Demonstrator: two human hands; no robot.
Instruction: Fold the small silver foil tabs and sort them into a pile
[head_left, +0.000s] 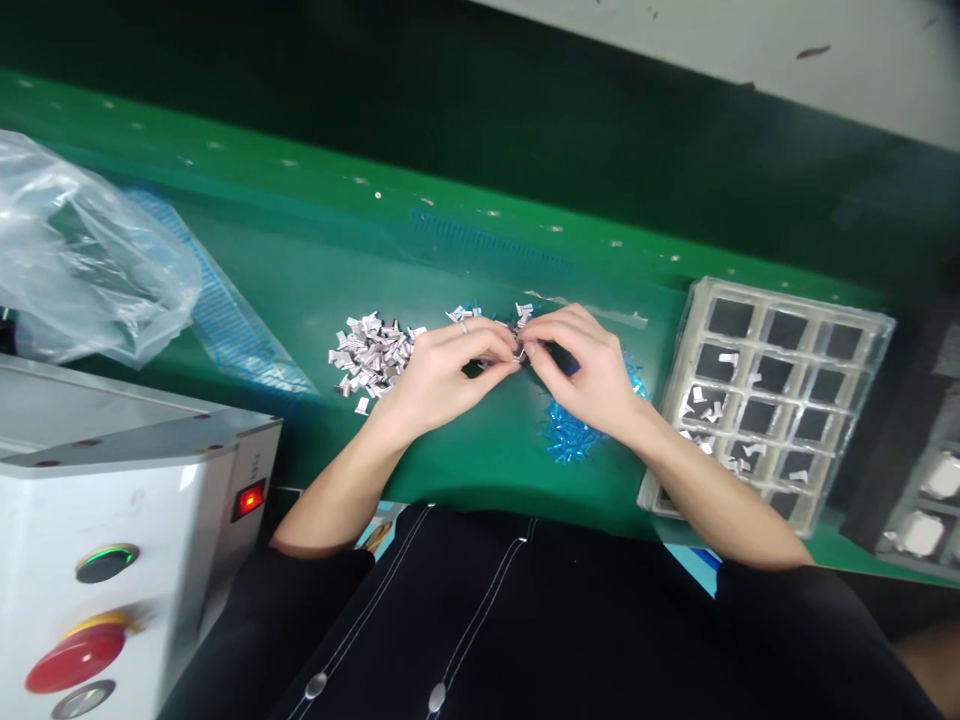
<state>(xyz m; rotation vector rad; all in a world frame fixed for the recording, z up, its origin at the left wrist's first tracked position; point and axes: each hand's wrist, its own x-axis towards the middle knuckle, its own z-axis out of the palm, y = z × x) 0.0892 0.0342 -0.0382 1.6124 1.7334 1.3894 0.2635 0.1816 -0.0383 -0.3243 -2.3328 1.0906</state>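
Over the middle of the green work mat point(435, 460), my left hand point(461, 370) and my right hand point(581, 365) meet fingertip to fingertip. Both are closed in a pinch around a small piece point(519, 352), mostly hidden by the fingers, that looks like one of the small metallic parts. Beside my left wrist lies a heap of small silvery-pink parts point(371, 352). A pile of small blue shiny pieces point(571, 430) sits under and beside my right hand. A few more silvery parts point(523, 312) lie just beyond my fingertips.
A clear compartment tray point(757, 400) holding some small white parts stands at right, under my right forearm. At left are a clear plastic bag point(90, 250), a blue-striped strip point(232, 320) and a white machine box point(135, 500) with a lit red switch point(250, 500) and a red button point(79, 655).
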